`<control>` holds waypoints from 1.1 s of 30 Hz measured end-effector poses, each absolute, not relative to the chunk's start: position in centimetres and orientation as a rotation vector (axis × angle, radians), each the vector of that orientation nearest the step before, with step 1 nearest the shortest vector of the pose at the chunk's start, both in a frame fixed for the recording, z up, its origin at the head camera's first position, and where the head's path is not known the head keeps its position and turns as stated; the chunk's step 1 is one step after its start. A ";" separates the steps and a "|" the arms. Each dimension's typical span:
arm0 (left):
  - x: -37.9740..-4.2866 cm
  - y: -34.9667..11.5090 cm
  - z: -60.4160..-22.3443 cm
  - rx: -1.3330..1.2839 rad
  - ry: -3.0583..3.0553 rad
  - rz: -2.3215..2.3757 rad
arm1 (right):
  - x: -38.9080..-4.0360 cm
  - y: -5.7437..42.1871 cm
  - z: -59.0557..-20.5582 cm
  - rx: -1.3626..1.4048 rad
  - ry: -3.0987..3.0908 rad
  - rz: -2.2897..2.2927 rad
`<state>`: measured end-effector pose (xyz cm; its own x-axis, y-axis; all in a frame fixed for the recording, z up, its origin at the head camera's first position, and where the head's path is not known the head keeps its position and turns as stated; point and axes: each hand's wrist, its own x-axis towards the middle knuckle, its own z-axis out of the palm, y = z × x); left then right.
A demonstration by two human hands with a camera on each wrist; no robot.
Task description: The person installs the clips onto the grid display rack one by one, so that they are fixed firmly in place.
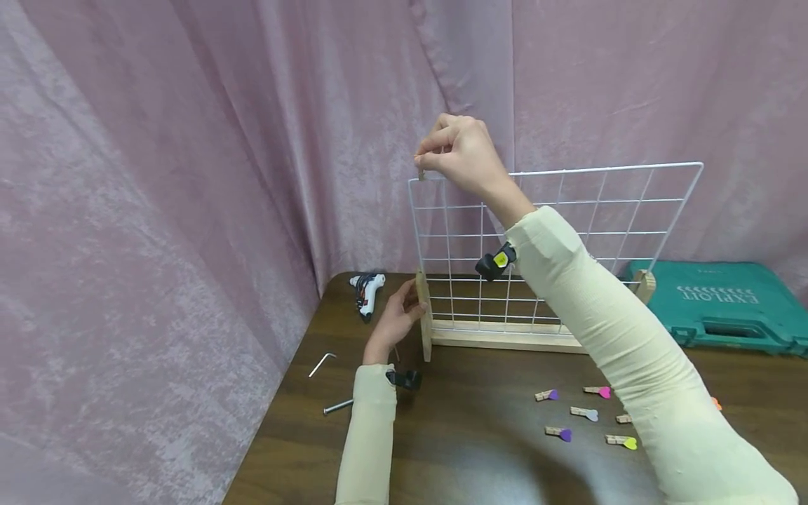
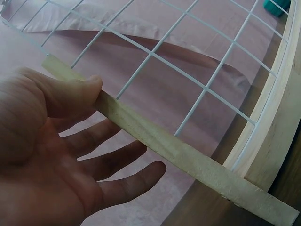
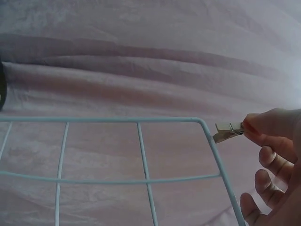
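A white wire grid panel [image 1: 606, 168] stands upright in a wooden stand, whose base bar [image 1: 499, 339] lies on the table. With thumb and fingertips my right hand [image 1: 467, 151] pinches a small wooden clothespin [image 3: 228, 132] at the panel's upper left corner. In the right wrist view the clothespin's tips are spread beside the corner wire; whether they touch it I cannot tell. My left hand [image 1: 394, 319] holds the stand's left wooden upright [image 2: 155, 136], thumb on the near edge and fingers behind.
Several heart-topped clothespins, including a yellow one [image 1: 621, 442], lie at front right. A green case [image 1: 719, 301] sits behind the panel's right end. At left are a glue gun [image 1: 368, 291], a hex key [image 1: 322, 364] and a bolt [image 1: 338, 406]. A pink curtain [image 1: 353, 126] hangs behind.
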<state>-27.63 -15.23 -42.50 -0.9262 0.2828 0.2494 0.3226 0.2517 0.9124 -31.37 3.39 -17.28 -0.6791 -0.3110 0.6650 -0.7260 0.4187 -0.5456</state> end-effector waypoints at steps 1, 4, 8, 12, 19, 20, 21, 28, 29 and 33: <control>-27.6 -15.2 -42.5 -0.597 -2.458 -1.793 | -31.4 3.3 -17.4 0.879 -2.221 1.179; -27.4 -15.1 -42.6 -0.612 -2.448 -1.775 | -31.5 3.1 -17.6 0.879 -2.250 1.144; -27.4 -15.0 -42.6 -0.633 -2.437 -1.777 | -31.4 3.2 -17.8 0.865 -2.279 1.111; -27.6 -15.1 -42.5 -0.643 -2.440 -1.772 | -31.2 3.4 -17.6 0.852 -2.298 1.102; -27.7 -15.1 -42.4 -0.631 -2.455 -1.751 | -31.0 3.3 -17.4 0.848 -2.298 1.039; -27.7 -15.1 -42.4 -0.630 -2.454 -1.749 | -30.9 3.3 -17.4 0.849 -2.296 1.034; -27.7 -15.0 -42.4 -0.628 -2.455 -1.746 | -30.9 3.3 -17.4 0.851 -2.294 1.026; -27.6 -14.9 -42.4 -0.629 -2.456 -1.751 | -30.8 3.2 -17.6 0.849 -2.311 0.992; -27.7 -14.9 -42.4 -0.633 -2.456 -1.749 | -30.8 3.2 -17.6 0.839 -2.321 0.990; -27.7 -15.0 -42.4 -0.648 -2.444 -1.749 | -30.6 3.1 -17.5 0.814 -2.372 0.978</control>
<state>-27.69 -14.97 -42.39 -0.9089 0.2967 0.2930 0.3730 0.2643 0.8894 -30.65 3.11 -17.49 -0.7265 -0.3484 0.5923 -0.6646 0.5752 -0.4769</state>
